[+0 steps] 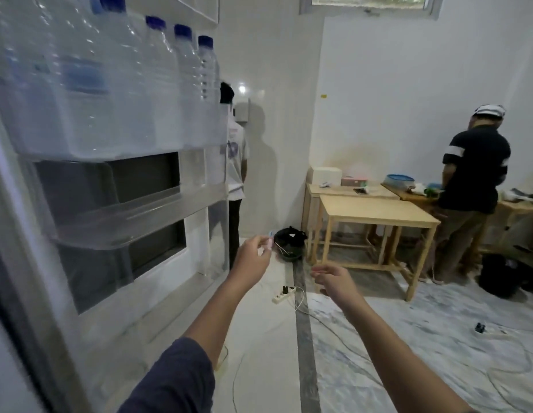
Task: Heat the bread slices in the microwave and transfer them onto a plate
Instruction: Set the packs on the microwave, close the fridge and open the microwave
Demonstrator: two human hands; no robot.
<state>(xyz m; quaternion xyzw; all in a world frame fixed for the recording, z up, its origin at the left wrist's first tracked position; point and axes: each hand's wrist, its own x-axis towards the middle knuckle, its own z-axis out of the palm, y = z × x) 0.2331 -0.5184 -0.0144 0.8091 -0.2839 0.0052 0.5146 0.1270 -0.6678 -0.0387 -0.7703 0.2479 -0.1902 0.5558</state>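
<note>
No bread slices, microwave or plate are seen. Just right of the fridge door (125, 231), with its bottles (157, 84), a small pale thing (269, 238), too blurred to identify, is pinched by the left hand (254, 257). Further right, the right hand (333, 281) is loosely curled and empty. The slices would be judged light, soft and easily crushed, and best supported flat from beneath.

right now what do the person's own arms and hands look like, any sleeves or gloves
The left hand and right hand are bare, with no gloves, rings or watch visible. The left arm wears a dark blue sleeve ending near the elbow. The right arm is uncovered as far as the frame shows.
</note>
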